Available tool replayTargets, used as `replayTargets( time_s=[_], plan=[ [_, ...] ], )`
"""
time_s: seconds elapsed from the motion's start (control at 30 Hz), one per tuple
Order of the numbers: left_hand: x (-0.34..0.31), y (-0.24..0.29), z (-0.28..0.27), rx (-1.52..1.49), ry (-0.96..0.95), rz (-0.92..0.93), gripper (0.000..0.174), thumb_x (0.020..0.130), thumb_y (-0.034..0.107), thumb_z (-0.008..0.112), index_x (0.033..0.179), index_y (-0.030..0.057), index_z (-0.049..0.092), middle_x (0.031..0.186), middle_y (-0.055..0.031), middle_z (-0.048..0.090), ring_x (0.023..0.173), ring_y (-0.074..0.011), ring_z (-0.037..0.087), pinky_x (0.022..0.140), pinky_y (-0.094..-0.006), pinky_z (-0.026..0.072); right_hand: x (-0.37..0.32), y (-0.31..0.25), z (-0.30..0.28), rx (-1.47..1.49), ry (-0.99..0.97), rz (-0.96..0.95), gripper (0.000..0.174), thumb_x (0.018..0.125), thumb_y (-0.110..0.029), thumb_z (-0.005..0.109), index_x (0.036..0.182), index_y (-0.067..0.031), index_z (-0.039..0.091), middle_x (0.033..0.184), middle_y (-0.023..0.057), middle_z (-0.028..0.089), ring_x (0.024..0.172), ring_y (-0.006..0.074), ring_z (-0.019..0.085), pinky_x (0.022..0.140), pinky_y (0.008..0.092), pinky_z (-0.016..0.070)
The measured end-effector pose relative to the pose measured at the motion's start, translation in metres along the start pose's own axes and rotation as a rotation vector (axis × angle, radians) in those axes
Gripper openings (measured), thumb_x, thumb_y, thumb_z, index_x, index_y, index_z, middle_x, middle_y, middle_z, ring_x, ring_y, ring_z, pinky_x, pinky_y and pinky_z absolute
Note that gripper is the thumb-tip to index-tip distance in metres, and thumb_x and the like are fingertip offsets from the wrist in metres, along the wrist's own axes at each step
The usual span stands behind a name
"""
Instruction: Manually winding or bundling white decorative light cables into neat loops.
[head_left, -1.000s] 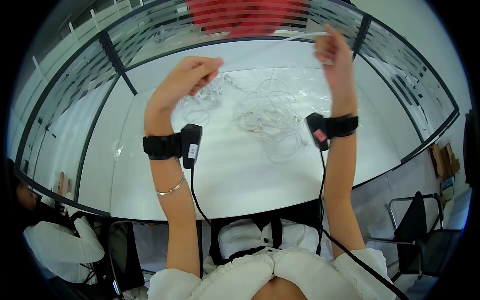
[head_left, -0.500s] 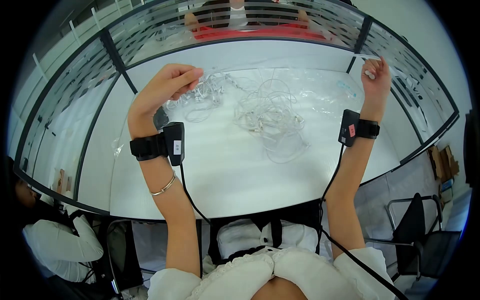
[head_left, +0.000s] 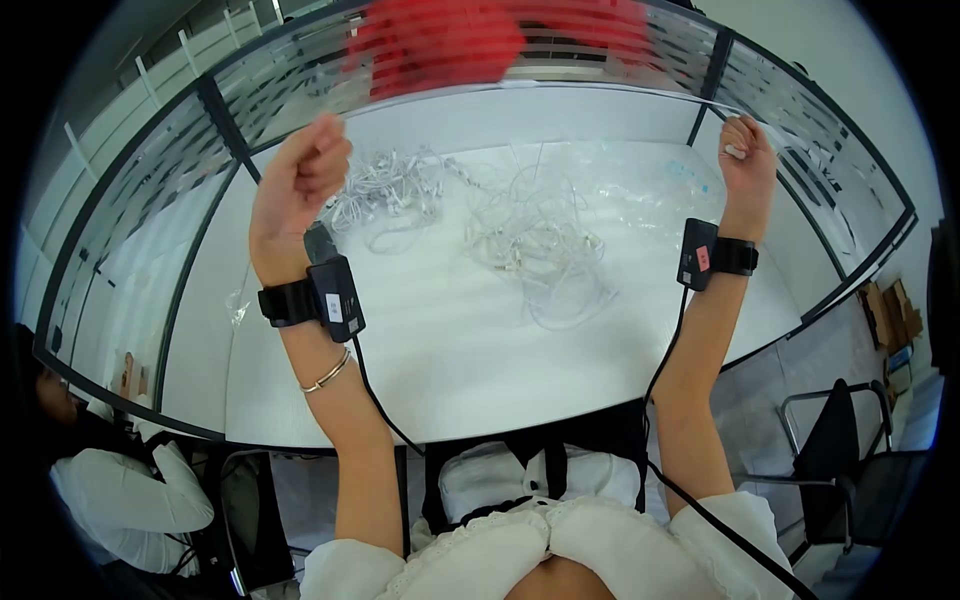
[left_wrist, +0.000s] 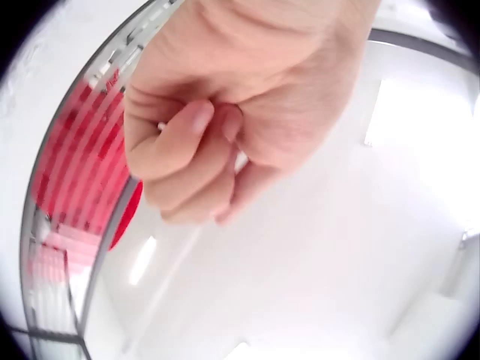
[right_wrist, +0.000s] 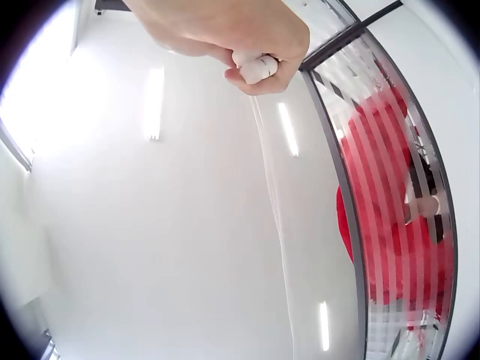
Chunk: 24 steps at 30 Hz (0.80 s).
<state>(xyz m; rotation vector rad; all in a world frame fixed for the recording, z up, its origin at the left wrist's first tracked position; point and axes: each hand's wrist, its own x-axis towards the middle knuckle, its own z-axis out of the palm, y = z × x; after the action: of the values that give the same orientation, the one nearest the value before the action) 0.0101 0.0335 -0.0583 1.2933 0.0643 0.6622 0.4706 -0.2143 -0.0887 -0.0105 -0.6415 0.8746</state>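
A white cable (head_left: pixel 560 86) stretches between my raised hands above the far side of the table. My left hand (head_left: pixel 300 185) curls round one end; in the left wrist view a bit of white shows between the curled fingers (left_wrist: pixel 184 161). At the other end, my right hand (head_left: pixel 748 165) grips the cable, and in the right wrist view a white piece (right_wrist: pixel 259 69) pokes out of the fist, with the cable (right_wrist: pixel 274 202) running away from it. Beneath, a loose tangle of clear-white cables (head_left: pixel 540 245) lies mid-table, and a denser white bunch (head_left: pixel 390 190) lies behind my left wrist.
Clear plastic bags (head_left: pixel 655 190) lie at the back right of the white table (head_left: pixel 480 370). A glass partition (head_left: pixel 300 85) borders the table, with someone in red (head_left: pixel 440 45) beyond. Another person (head_left: pixel 130 490) sits at the left. A black chair (head_left: pixel 840 470) stands at the right.
My hands have moved apart, the right one outward and the left one leftward, and the cable now spans between them. The left fingers have curled in more and that wrist has turned.
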Motion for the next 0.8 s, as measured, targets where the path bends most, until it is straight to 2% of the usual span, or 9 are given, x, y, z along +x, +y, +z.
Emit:
replayTargets(
  time_s=[0.1,0.3,0.43,0.5,0.63,0.67,0.73,0.77,0.8],
  plan=[
    [0.006,0.007,-0.015,-0.448,-0.176,0.083,0.020,0.097,0.018,0.039,0.079,0.0087,0.039,0.061,0.0049,0.022,0.047,-0.0048,0.019,0.042,-0.0211,0.0174,0.011,0.021,0.004,0.001,-0.071,0.095,0.016,0.094,-0.004,0.039,0.078,-0.0003,0.041,0.062,0.0000,0.027,0.051,0.0097,0.028,0.047,0.0228,0.0265],
    [0.009,0.003,-0.008,-0.644,-0.018,0.195,0.016,0.095,0.010,0.037,0.080,0.0047,0.036,0.065,0.0012,0.025,0.051,-0.0080,0.023,0.046,-0.0231,0.0196,0.029,0.083,0.007,0.005,-0.045,0.210,0.015,0.097,-0.009,0.041,0.096,0.0042,0.048,0.067,-0.0019,0.030,0.056,0.0069,0.030,0.048,0.0203,0.0273],
    [0.035,-0.031,0.021,-0.709,0.158,0.070,0.018,0.092,0.009,0.038,0.075,0.0071,0.033,0.066,0.0010,0.025,0.053,-0.0092,0.024,0.048,-0.0240,0.0207,0.018,0.148,0.043,-0.670,-0.010,0.141,0.020,0.094,-0.016,0.049,0.096,0.0026,0.056,0.067,-0.0073,0.033,0.054,0.0017,0.029,0.045,0.0176,0.0232],
    [0.050,-0.054,0.042,-0.777,0.148,-0.072,0.023,0.090,0.017,0.046,0.071,0.0077,0.036,0.062,0.0018,0.026,0.051,-0.0088,0.023,0.047,-0.0245,0.0221,0.008,0.176,0.058,-0.799,-0.039,0.159,0.021,0.093,-0.018,0.051,0.094,0.0017,0.058,0.065,-0.0090,0.032,0.054,0.0012,0.028,0.046,0.0175,0.0222],
    [0.070,-0.107,0.057,-0.724,-0.063,-0.153,0.021,0.094,0.015,0.041,0.075,0.0064,0.040,0.066,0.0014,0.031,0.056,-0.0096,0.030,0.050,-0.0236,0.0278,-0.004,0.210,0.071,-1.005,-0.095,0.231,0.027,0.093,-0.025,0.051,0.089,0.0008,0.059,0.062,-0.0082,0.031,0.054,0.0029,0.030,0.047,0.0199,0.0263],
    [0.071,-0.116,0.063,-0.734,-0.099,-0.162,0.021,0.096,0.015,0.040,0.077,0.0052,0.041,0.068,0.0011,0.034,0.058,-0.0100,0.033,0.052,-0.0232,0.0301,-0.006,0.215,0.074,-1.080,-0.126,0.242,0.027,0.092,-0.025,0.051,0.087,0.0002,0.060,0.061,-0.0075,0.034,0.053,0.0033,0.032,0.047,0.0201,0.0279],
    [0.073,-0.125,0.083,-0.523,0.102,-0.098,0.020,0.097,0.017,0.038,0.084,0.0048,0.048,0.070,-0.0004,0.044,0.061,-0.0104,0.043,0.056,-0.0239,0.0382,-0.009,0.221,0.080,-1.230,-0.188,0.265,0.027,0.092,-0.025,0.050,0.083,-0.0011,0.061,0.060,-0.0059,0.038,0.053,0.0042,0.036,0.047,0.0207,0.0309],
    [0.073,-0.127,0.088,-0.416,0.201,-0.065,0.022,0.098,0.019,0.038,0.088,0.0046,0.052,0.071,-0.0011,0.049,0.063,-0.0106,0.048,0.058,-0.0242,0.0422,-0.007,0.223,0.077,-1.317,-0.255,0.264,0.027,0.089,-0.020,0.050,0.080,0.0009,0.064,0.059,0.0012,0.052,0.054,0.0084,0.049,0.049,0.0222,0.0391],
    [0.070,-0.126,0.086,-0.402,0.183,-0.042,0.026,0.098,0.020,0.036,0.099,0.0018,0.054,0.083,-0.0057,0.058,0.076,-0.0139,0.057,0.071,-0.0274,0.0498,-0.007,0.224,0.073,-1.425,-0.260,0.132,0.027,0.089,-0.020,0.050,0.079,0.0008,0.064,0.061,0.0041,0.056,0.055,0.0097,0.053,0.050,0.0233,0.0410]
  ],
)
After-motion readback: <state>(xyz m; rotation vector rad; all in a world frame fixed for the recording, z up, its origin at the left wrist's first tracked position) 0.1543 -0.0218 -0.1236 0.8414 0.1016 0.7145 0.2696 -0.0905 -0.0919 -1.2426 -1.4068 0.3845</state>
